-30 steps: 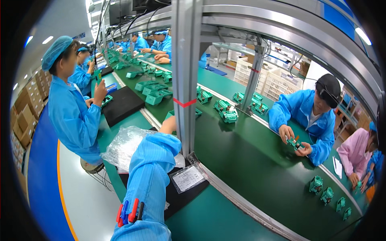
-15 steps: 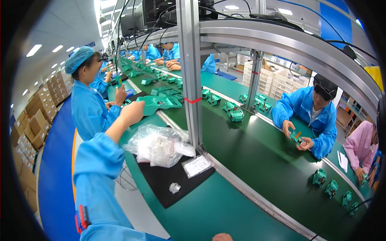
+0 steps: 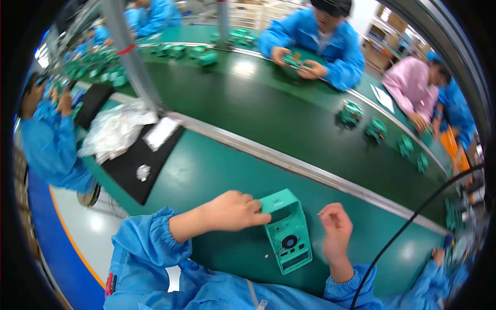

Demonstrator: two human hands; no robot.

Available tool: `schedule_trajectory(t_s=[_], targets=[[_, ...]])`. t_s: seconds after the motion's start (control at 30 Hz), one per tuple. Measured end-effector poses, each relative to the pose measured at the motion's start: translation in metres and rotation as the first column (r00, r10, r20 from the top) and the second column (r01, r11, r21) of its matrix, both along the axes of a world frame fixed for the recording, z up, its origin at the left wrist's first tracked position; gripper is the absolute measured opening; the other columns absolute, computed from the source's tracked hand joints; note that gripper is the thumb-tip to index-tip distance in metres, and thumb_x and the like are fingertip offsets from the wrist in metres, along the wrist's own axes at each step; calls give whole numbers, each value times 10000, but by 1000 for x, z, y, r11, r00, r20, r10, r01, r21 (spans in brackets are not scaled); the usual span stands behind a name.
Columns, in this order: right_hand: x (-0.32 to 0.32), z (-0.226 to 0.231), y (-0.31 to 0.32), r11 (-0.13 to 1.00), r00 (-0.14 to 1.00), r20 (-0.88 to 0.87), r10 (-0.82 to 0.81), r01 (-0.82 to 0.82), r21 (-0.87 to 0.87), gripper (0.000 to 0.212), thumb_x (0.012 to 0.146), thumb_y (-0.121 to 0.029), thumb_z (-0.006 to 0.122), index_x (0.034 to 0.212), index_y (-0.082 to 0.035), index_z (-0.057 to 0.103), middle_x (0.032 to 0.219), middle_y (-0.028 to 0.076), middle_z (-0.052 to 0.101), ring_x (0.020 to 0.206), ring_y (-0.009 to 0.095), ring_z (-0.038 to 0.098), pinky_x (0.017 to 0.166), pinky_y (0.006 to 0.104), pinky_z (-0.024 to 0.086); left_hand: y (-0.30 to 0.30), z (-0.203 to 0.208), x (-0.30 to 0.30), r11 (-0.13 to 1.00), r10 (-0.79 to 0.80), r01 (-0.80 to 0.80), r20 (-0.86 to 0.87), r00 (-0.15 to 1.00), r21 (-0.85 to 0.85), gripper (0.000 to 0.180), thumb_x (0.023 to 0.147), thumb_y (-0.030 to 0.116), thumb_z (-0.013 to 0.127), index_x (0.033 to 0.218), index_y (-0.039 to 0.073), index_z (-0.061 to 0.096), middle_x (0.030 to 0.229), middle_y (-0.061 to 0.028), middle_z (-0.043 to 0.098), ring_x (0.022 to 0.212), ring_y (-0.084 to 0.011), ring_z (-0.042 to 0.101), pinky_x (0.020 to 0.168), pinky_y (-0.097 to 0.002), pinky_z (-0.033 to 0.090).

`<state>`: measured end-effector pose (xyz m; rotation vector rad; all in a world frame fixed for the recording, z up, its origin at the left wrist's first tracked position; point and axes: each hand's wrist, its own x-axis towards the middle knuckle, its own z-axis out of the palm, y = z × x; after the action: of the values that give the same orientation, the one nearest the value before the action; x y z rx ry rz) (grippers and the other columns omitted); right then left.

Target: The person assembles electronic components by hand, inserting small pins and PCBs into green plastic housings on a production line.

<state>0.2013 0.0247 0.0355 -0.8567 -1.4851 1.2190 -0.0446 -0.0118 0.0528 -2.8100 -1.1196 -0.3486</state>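
Note:
A green plastic housing (image 3: 279, 230) stands in front of me, its open face showing a small round black fan (image 3: 289, 241) with thin wires and a short plug. My left hand (image 3: 235, 211) is closed on the upper left edge of the housing, thumb and fingers pinching the wall. To the right of it, apart from the housing, my right hand (image 3: 337, 235) is raised with its fingers curled in and the tips close together. Whether something tiny sits between those fingertips, I cannot make out.
Left along the bench lie a black mat (image 3: 135, 173), a clear plastic bag (image 3: 116, 129) and a small silvery piece (image 3: 143, 172). A metal rail (image 3: 268, 161) separates my bench from the dark green belt, where green assemblies (image 3: 351, 113) stand. Co-workers sit opposite; a black cable (image 3: 398, 235) hangs at right.
My left hand has come back from the green parts at far left and now holds the housing before me. My right hand has risen into view. The head view has swung right and down.

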Motion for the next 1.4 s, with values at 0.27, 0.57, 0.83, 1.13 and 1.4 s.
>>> schedule_trajectory(t_s=[0.27,0.57,0.83,1.13,1.4], targets=[[45,-39,-10,939,956,55,-287,293,-182,63,725,-7,559,731,-34,503,795,27,428,708,106,440,635,203,362,74,-21,55,984,-55,11,243,968,178,317,625,129,517,931,204,549,557,4,380,459,-138,430,376,-261,336],[15,27,26,867,246,936,-251,-373,330,91,640,-165,612,626,-102,547,1222,27,374,1172,359,222,795,676,185,-38,-56,80,984,-154,171,251,956,-46,382,611,123,494,983,65,555,519,34,354,386,-60,333,323,-191,248],[5,19,33,934,170,981,-89,-327,142,92,635,-179,615,580,-117,575,1253,8,323,1182,355,203,804,689,180,-42,-68,80,985,-155,170,276,949,-32,341,612,123,491,933,45,576,511,22,377,385,-59,327,307,-191,229],[0,14,31,947,136,983,-125,-280,159,75,611,-151,614,576,-107,565,1237,18,336,1157,354,244,824,661,199,-42,-68,82,988,-142,152,280,949,-15,324,622,122,492,924,40,579,500,23,376,384,-60,331,302,-190,231],[-5,7,34,968,192,975,-114,-199,152,114,581,-110,619,672,-97,551,1194,41,372,1102,334,323,822,625,243,-42,-67,78,985,-162,172,270,949,-11,294,645,107,496,915,17,567,498,26,374,396,-66,355,303,-192,253]])
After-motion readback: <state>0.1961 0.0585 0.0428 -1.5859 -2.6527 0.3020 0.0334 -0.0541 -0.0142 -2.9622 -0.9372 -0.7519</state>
